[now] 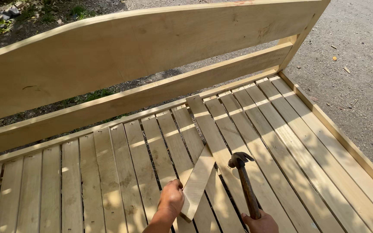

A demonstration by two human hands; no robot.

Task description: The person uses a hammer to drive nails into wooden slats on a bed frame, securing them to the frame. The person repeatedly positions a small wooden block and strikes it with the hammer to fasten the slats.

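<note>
My left hand [171, 199] grips the near end of a short loose wooden piece [198, 181] that lies slanted across the bed slats [143, 164]. Its far end touches a longer slat [214, 138] lying on top of the others. My right hand [262, 223], at the bottom edge of the view, holds a claw hammer [243, 179] by its wooden handle. The metal hammer head sits just right of the short piece, over the long slat.
A pale wooden bed frame fills the view, with a broad headboard panel [130, 47] and a lower rail [152, 92] behind the slats. A side rail [346, 142] runs down the right. Gravel ground [359, 51] lies beyond, grass at top left.
</note>
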